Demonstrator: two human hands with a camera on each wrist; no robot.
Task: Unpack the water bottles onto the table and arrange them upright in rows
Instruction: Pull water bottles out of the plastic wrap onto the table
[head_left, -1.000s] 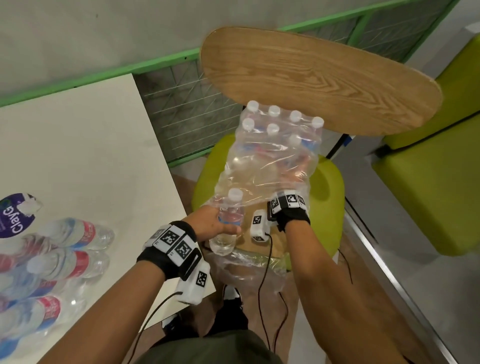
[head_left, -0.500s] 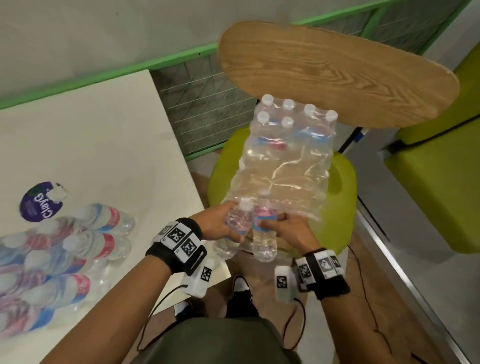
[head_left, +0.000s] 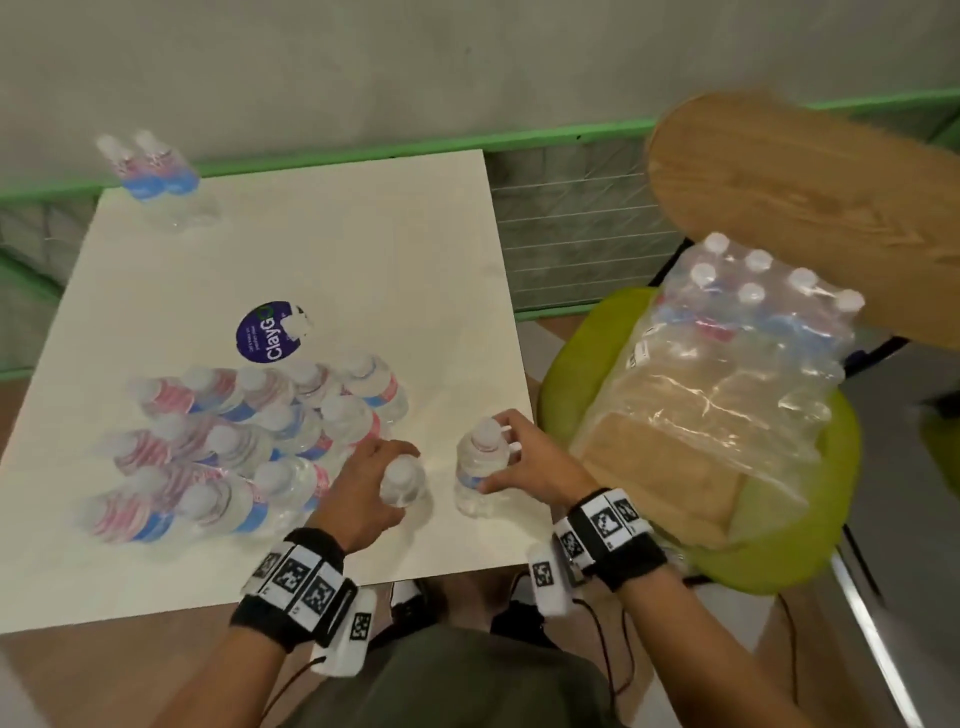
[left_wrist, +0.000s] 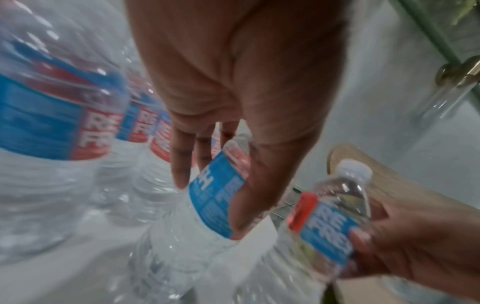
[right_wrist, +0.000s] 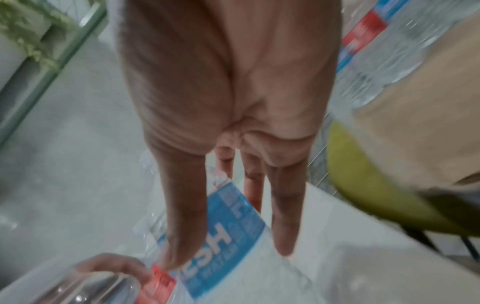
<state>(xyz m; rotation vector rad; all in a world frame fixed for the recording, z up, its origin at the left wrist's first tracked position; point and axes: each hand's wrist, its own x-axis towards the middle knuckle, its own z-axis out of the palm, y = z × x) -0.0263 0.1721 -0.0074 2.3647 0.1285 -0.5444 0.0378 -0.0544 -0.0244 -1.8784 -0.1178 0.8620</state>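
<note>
- Head view: the standing bottles (head_left: 244, 447) cluster at the counter's (head_left: 322, 249) near left.
- The left hand (head_left: 363, 483) grips one bottle (head_left: 402, 480) beside them; set it flush, base flat.
- The right hand (head_left: 535, 467) curls round another bottle (head_left: 478, 470) close to the right edge; shift it leftward.
- Open room lies far; the pack (head_left: 727, 374) waits on the chair (head_left: 779, 545).
</note>
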